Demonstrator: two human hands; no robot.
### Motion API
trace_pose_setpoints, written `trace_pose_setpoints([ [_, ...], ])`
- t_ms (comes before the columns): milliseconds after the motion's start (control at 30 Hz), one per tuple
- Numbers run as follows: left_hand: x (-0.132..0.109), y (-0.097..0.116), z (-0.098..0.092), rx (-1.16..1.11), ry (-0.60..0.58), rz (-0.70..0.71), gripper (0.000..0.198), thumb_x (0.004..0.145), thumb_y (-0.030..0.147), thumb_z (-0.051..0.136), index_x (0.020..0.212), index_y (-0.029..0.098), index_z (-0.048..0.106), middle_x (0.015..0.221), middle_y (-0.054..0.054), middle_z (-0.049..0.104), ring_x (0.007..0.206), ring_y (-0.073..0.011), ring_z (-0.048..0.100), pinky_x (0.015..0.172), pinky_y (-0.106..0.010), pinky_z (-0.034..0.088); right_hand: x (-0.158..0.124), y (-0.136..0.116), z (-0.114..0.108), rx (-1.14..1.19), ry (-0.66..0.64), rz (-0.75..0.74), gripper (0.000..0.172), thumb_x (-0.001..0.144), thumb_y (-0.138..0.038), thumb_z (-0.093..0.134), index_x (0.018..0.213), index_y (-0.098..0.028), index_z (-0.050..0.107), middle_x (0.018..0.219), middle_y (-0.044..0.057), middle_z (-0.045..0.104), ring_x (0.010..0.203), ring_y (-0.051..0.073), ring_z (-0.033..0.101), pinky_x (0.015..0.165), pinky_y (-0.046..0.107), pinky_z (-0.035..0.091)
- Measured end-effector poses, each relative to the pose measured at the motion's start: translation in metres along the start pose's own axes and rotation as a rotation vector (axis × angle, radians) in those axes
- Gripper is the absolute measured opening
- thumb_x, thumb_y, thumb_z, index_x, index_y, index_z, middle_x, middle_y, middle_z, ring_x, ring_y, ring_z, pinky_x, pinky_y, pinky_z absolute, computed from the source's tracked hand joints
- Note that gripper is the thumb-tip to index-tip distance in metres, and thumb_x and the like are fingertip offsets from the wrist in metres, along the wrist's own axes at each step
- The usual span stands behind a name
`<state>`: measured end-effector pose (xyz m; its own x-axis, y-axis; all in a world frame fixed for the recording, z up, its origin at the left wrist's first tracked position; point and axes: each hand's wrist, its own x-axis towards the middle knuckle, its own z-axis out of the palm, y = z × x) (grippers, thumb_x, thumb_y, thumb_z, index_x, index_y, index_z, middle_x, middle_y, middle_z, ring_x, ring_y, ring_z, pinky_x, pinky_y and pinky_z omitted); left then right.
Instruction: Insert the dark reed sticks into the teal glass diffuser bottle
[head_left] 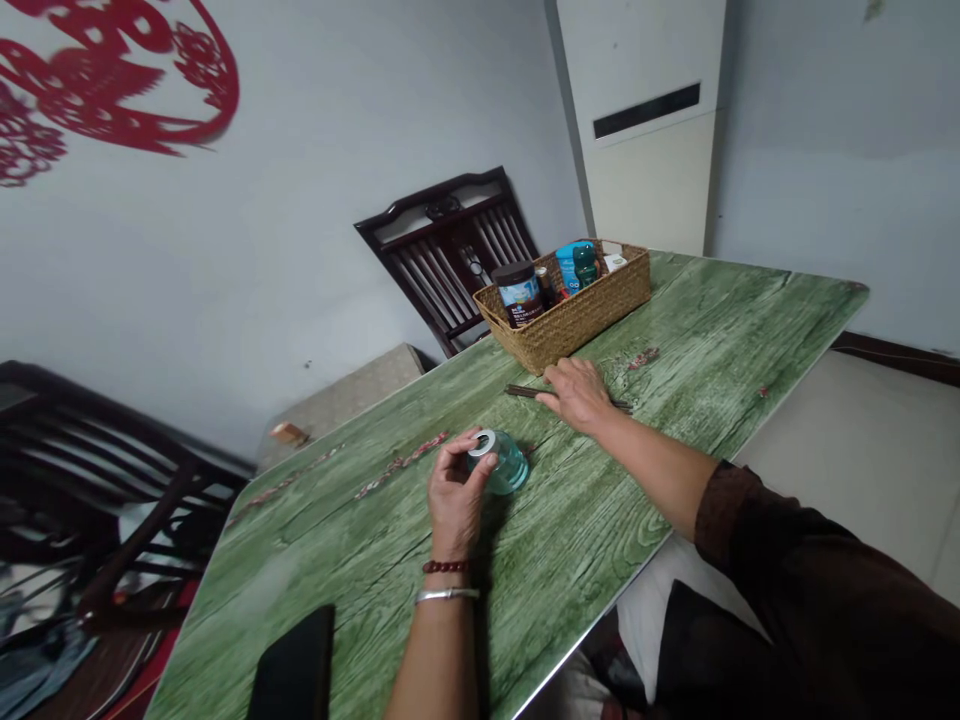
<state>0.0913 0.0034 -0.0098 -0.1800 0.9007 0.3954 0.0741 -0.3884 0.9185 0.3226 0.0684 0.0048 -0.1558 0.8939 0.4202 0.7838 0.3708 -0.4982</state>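
Observation:
My left hand (454, 490) has its thumb and fingers closed around the silver-rimmed neck of a small teal glass bottle (510, 465). The bottle's top shows a round opening, and its base is on or close to the table. Farther up the table, my right hand (576, 392) is closed over a bundle of thin dark sticks (520, 391) lying just in front of the basket. The ends of the sticks stick out on both sides of the hand, while my palm and fingers hide their middle.
A woven basket (585, 322) holding a brown jar (519, 292), a blue packet (571, 262) and other items stands at the back of the green wood-patterned table (360, 560). A black phone-like object (294, 665) lies at the near left. Dark wooden chairs (450, 240) stand beyond the table edge.

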Motion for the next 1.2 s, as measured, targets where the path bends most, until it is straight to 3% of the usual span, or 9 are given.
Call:
trace_pose_setpoints([
  [67,0.001,-0.001,0.002,0.022,0.017,0.034,0.035,0.064,0.033,0.094,0.086,0.022,0.069,0.109,-0.006,0.075,0.108,-0.0236,0.069,0.103,-0.041,0.052,-0.003,-0.009,0.006,0.213,0.013,-0.152,0.033,0.092,-0.036,0.079,0.118,-0.018,0.068,0.120,0.015,0.069,0.121,0.031,0.060,0.108,0.046,0.043],
  [133,0.002,-0.001,0.002,0.045,0.031,0.066,0.034,0.063,0.032,0.094,0.083,0.022,0.068,0.106,-0.005,0.074,0.106,-0.0230,0.069,0.101,-0.040,0.052,-0.006,-0.019,0.017,0.439,-0.095,-0.239,0.055,0.082,-0.037,0.089,0.127,-0.019,0.064,0.120,0.012,0.069,0.118,0.029,0.063,0.106,0.044,0.046],
  [267,0.001,-0.001,0.002,0.058,0.014,0.080,0.034,0.066,0.036,0.093,0.084,0.022,0.068,0.108,-0.006,0.074,0.107,-0.0227,0.069,0.101,-0.039,0.053,-0.011,-0.031,0.042,0.664,-0.391,-0.168,0.096,0.064,-0.034,0.098,0.146,-0.019,0.050,0.128,0.011,0.069,0.120,0.030,0.067,0.103,0.042,0.050],
  [433,0.001,-0.002,-0.002,0.058,0.021,0.070,0.035,0.070,0.042,0.091,0.083,0.021,0.066,0.107,-0.007,0.076,0.103,-0.0228,0.071,0.097,-0.040,0.055,-0.004,-0.039,0.047,0.628,-0.531,-0.115,0.071,0.063,-0.032,0.097,0.124,-0.020,0.064,0.112,0.004,0.073,0.109,0.025,0.069,0.088,0.031,0.051],
  [600,0.004,-0.006,-0.010,0.063,0.134,0.087,0.036,0.064,0.039,0.092,0.077,0.020,0.065,0.102,-0.005,0.074,0.101,-0.0212,0.070,0.099,-0.040,0.053,-0.006,-0.060,0.047,0.473,-0.505,-0.071,0.069,0.060,-0.038,0.096,0.117,-0.020,0.061,0.102,0.002,0.071,0.095,0.024,0.067,0.072,0.026,0.045],
  [700,0.004,-0.005,-0.015,0.110,0.117,0.083,0.036,0.064,0.038,0.093,0.078,0.020,0.065,0.104,-0.005,0.074,0.104,-0.0217,0.070,0.102,-0.041,0.052,-0.014,-0.068,0.054,0.458,-0.427,-0.052,0.069,0.065,-0.043,0.092,0.120,-0.021,0.057,0.098,0.002,0.069,0.089,0.023,0.067,0.069,0.027,0.043],
  [867,-0.001,0.003,-0.018,0.126,0.028,0.031,0.041,0.071,0.043,0.091,0.099,0.022,0.069,0.110,-0.007,0.074,0.107,-0.0228,0.071,0.101,-0.041,0.054,-0.017,-0.065,0.058,0.486,-0.363,-0.124,0.065,0.067,-0.039,0.091,0.120,-0.023,0.057,0.095,-0.001,0.068,0.088,0.021,0.066,0.073,0.026,0.042],
  [1067,-0.004,0.008,-0.022,0.100,-0.120,0.001,0.057,0.083,0.050,0.082,0.132,0.026,0.065,0.137,-0.011,0.069,0.129,-0.0269,0.064,0.112,-0.042,0.049,-0.013,-0.060,0.059,0.513,-0.354,-0.142,0.062,0.066,-0.038,0.091,0.117,-0.023,0.058,0.097,0.000,0.070,0.090,0.022,0.068,0.074,0.028,0.043],
  [1200,-0.001,0.004,-0.025,0.211,-0.069,0.052,0.063,0.078,0.054,0.085,0.130,0.025,0.065,0.131,-0.010,0.068,0.123,-0.0272,0.065,0.108,-0.042,0.051,-0.013,-0.060,0.060,0.527,-0.361,-0.159,0.064,0.065,-0.036,0.091,0.118,-0.024,0.059,0.094,-0.001,0.070,0.089,0.023,0.069,0.073,0.028,0.044],
])
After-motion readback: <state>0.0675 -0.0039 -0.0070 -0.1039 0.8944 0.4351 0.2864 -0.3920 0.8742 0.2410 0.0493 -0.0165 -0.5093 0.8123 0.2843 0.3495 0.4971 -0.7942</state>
